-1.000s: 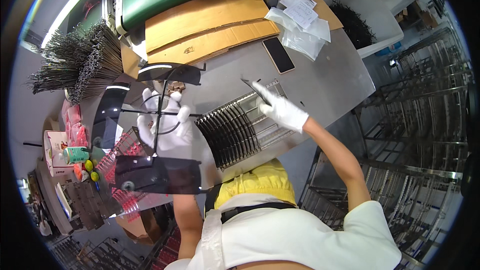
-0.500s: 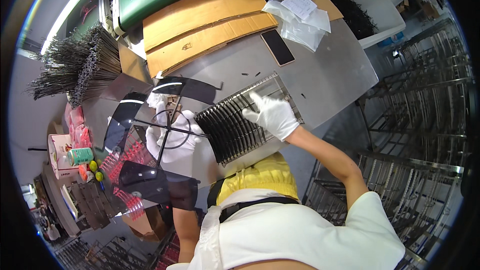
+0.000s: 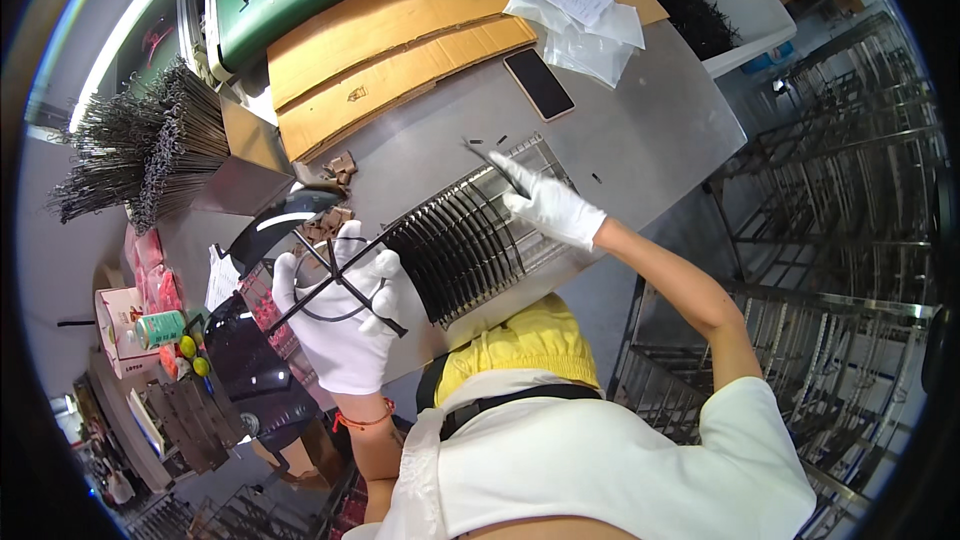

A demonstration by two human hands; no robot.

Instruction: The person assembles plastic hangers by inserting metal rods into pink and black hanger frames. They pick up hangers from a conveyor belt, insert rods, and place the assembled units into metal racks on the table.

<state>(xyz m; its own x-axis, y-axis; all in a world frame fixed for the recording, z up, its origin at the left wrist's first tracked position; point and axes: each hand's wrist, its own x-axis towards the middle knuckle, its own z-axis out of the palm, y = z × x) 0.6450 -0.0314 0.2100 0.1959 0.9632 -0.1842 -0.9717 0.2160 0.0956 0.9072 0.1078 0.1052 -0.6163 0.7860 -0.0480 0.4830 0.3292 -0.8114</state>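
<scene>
My left hand (image 3: 345, 345), in a white glove, grips a black wire frame (image 3: 338, 276) with crossed spokes and a ring. Curved glossy dark panels (image 3: 285, 218) show beyond that hand, partly hidden and turned edge-on. My right hand (image 3: 562, 213), also gloved, pinches a thin dark curved piece (image 3: 508, 172) between thumb and fingers, raised over the right end of a metal rack (image 3: 548, 162). Several black curved pieces (image 3: 455, 260) stand in a row in the rack's left and middle parts.
Small brown blocks (image 3: 342, 168) lie beyond my left hand. Further off are cardboard sheets (image 3: 400, 50), a phone (image 3: 540, 85) and plastic bags with papers (image 3: 585, 30). A bundle of black wire pieces (image 3: 150, 145) stands at the left. Wire shelving (image 3: 820, 230) is on the right.
My right hand, over the rack with no piece visible before, now holds a thin dark piece. My left hand has turned and tilted the wire frame, and its panels have swung leftward.
</scene>
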